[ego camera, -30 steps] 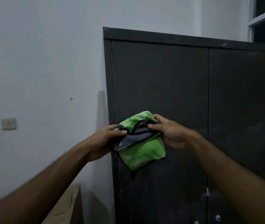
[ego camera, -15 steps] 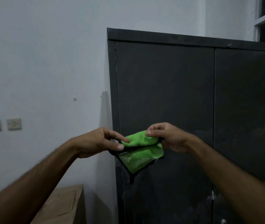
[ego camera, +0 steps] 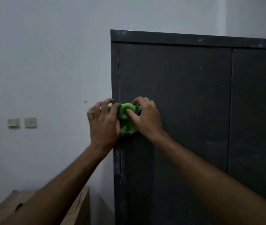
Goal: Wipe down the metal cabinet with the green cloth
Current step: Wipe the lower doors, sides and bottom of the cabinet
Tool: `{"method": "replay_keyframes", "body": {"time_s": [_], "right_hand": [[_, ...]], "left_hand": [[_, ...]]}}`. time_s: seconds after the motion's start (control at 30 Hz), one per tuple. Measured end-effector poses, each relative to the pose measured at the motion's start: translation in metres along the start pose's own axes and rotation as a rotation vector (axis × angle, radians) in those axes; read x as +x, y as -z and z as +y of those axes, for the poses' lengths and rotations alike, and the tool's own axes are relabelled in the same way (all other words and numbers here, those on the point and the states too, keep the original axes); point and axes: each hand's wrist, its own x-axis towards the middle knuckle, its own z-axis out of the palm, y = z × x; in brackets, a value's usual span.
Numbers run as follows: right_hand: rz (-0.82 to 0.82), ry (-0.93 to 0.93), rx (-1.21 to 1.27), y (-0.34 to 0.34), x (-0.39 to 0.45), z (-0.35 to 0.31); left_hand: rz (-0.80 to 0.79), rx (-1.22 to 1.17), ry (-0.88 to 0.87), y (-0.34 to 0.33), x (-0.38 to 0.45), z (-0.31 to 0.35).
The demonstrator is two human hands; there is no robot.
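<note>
At frame centre, the bright green cloth sits bunched into a wad against the dark metal cabinet. The left hand and right hand both grip it with curled fingers.

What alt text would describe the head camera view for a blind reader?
Two hands, the left hand and the right hand, bunch a green cloth in front of a dark metal cabinet by its left edge. Left of it are a pale wall with two switches and a cardboard box.
</note>
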Motion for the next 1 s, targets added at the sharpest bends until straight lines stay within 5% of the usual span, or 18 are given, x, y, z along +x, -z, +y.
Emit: {"method": "replay_keyframes", "body": {"time_s": [0.13, 0.3, 0.43, 0.6, 0.8, 1.0], "right_hand": [[-0.004, 0.119, -0.094, 0.006, 0.003, 0.022], [0.087, 0.108, -0.014, 0.048, 0.015, 0.079], [0.191, 0.057, -0.043, 0.078, 0.015, 0.129], [0.171, 0.178, -0.214, 0.103, -0.007, 0.174], [0.035, 0.281, -0.339, 0.112, -0.035, 0.191], [-0.014, 0.253, -0.388, 0.118, -0.048, 0.202]], "left_hand": [[0.026, -0.127, 0.152, -0.035, -0.018, 0.027], [0.166, 0.000, 0.189, -0.053, 0.009, 0.035], [0.262, 0.077, 0.096, -0.070, 0.008, 0.060], [0.103, 0.082, -0.154, -0.084, -0.096, 0.066], [0.171, 0.128, 0.258, -0.055, -0.049, 0.045], [-0.065, 0.095, -0.147, -0.082, -0.120, 0.100]]}}
